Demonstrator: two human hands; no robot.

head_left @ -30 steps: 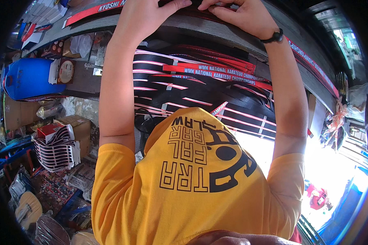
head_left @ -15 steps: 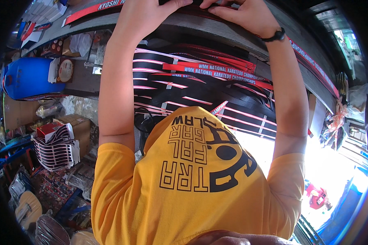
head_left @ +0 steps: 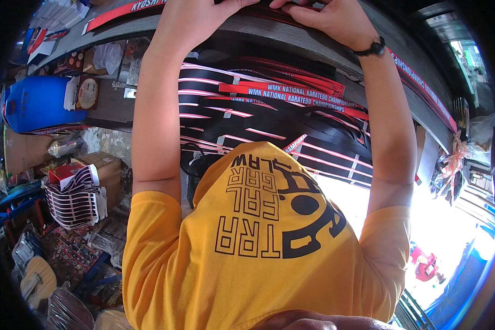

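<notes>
My left hand (head_left: pixel 195 25) and my right hand (head_left: pixel 335 25) are close together at the top edge, over a grey bench (head_left: pixel 236 26). Both have bent, closed fingers, partly cut off by the frame. Whatever is between the fingertips cannot be made out. A red printed ribbon (head_left: pixel 127 15) lies along the bench left of my left hand. Past my right wrist, with its black wristband (head_left: pixel 373 48), another stretch of red ribbon (head_left: pixel 423 91) follows the bench. Between my forearms, below the bench edge, several red printed ribbons (head_left: pixel 302 93) lie over black strips with pinkish-white edges (head_left: pixel 203 88).
At left are a blue plastic drum (head_left: pixel 44 104), a cardboard box (head_left: pixel 105 168) and a stack of black-and-white striped sheets (head_left: pixel 77 201). Plastic-wrapped items (head_left: pixel 69 311) crowd the lower left. Plastic bags (head_left: pixel 481 129) hang at right, above bright sunlight.
My right fingers have shifted very slightly at the top edge. Both arms and the ribbons stay nearly where they were.
</notes>
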